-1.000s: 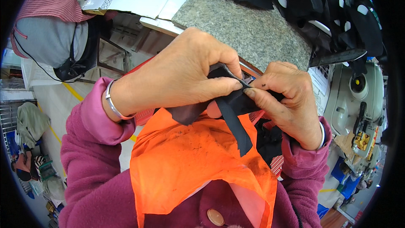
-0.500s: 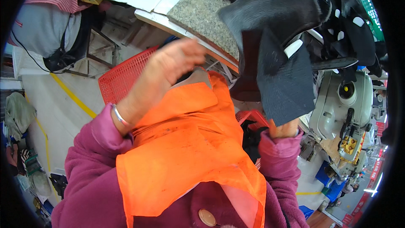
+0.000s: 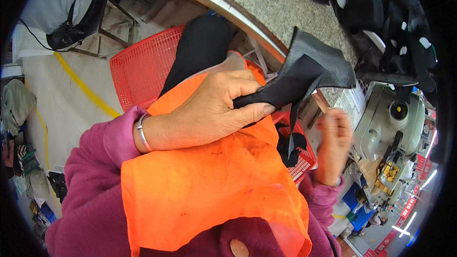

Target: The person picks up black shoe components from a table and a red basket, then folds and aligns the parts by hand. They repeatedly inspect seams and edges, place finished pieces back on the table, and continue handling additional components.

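In the head view, your left hand had its grip clamped on a black piece of material, pinched between thumb and fingers over your orange apron. The piece slanted up to the right, its broad, ribbed end in front of the speckled grey surface, and a narrow black strip hung below it. Your right hand was raised just right of the strip, too blurred to tell whether its grip was apart or together. A red basket stood beyond your left forearm, and a pale grey-green machine stood to the right.
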Tool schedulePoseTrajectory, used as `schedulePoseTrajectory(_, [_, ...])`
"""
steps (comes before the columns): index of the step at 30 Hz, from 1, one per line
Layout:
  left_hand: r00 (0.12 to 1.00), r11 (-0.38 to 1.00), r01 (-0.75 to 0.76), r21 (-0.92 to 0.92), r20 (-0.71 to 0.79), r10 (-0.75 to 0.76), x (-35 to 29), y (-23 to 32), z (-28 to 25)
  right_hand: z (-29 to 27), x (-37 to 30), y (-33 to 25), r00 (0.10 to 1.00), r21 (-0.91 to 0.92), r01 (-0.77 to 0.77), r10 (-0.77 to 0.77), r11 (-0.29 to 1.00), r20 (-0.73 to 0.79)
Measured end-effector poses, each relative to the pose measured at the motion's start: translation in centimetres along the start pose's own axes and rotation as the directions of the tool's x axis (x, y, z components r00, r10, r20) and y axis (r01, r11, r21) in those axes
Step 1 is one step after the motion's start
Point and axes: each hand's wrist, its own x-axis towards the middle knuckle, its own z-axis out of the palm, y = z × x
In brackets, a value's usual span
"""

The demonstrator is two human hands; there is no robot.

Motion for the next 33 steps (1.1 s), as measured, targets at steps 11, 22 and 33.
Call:
schedulePoseTrajectory(11, [0.998,0.986,-0.058,0.158,0.02,0.055,-0.9,0.6,0.8,2.8,2.6,-9.4,0.737,-0.215,0.448,-0.222,0.868,0.638])
schedulePoseTrajectory(22, [0.999,0.987,-0.039,0.156,0.031,0.035,-1.0,0.2,0.6,4.1,3.5,-8.6,0.623,-0.177,0.588,-0.303,0.789,0.721])
schedulePoseTrajectory(33, [0.999,0.987,-0.034,0.155,0.018,0.032,-1.2,0.1,0.7,4.5,3.3,-8.5,0.684,-0.162,0.435,-0.209,0.886,0.699])
